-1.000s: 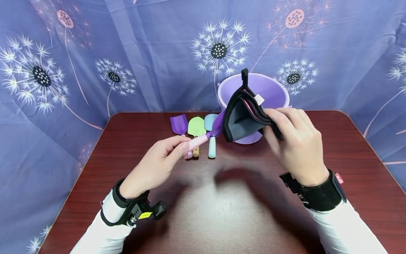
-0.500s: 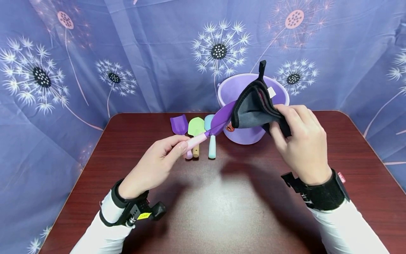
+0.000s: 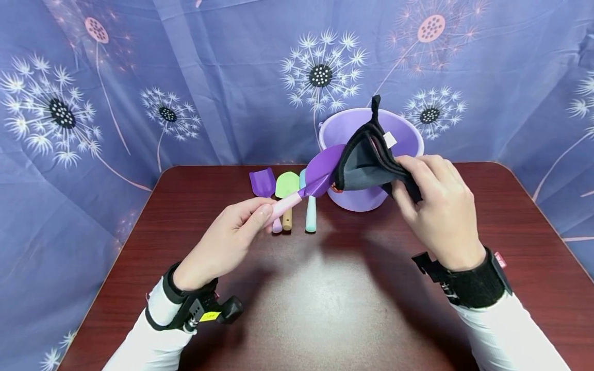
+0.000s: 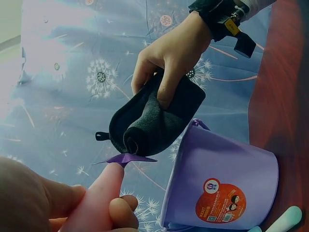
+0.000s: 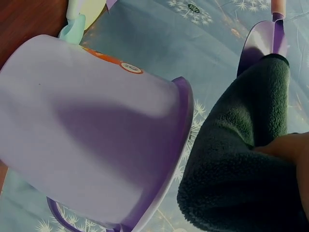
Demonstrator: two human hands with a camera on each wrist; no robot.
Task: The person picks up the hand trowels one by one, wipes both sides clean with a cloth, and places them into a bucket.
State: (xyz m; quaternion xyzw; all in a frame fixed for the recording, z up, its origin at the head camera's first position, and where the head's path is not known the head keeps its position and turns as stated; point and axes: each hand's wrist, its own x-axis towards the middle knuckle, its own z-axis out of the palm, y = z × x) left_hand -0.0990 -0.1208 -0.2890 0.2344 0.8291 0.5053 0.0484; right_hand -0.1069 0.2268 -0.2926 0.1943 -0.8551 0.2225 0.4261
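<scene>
My left hand [image 3: 227,242] grips the pink handle of a toy shovel [image 3: 323,170], its purple blade raised above the table. My right hand [image 3: 438,208] pinches a dark grey fleecy cleaning cloth [image 3: 364,162], folded over, with black edging, a hanging loop and a white label. The cloth's folded edge lies against the blade's tip in the head view and hides a bit of it. From the left wrist, the cloth [image 4: 154,116] is just beyond the blade [image 4: 128,158]. The right wrist view shows the cloth [image 5: 241,135] touching the blade [image 5: 258,43].
A purple bucket [image 3: 357,201] with an orange label stands at the table's back edge, behind the cloth. Left of it lie a purple shovel [image 3: 262,182], a green shovel [image 3: 287,184] and one with a light blue handle [image 3: 310,215]. A blue dandelion-print curtain [image 3: 232,82] hangs behind.
The cloth has shifted right along the blade, then slightly back left and down. More of the purple blade shows than a second ago. The left hand has stayed nearly still.
</scene>
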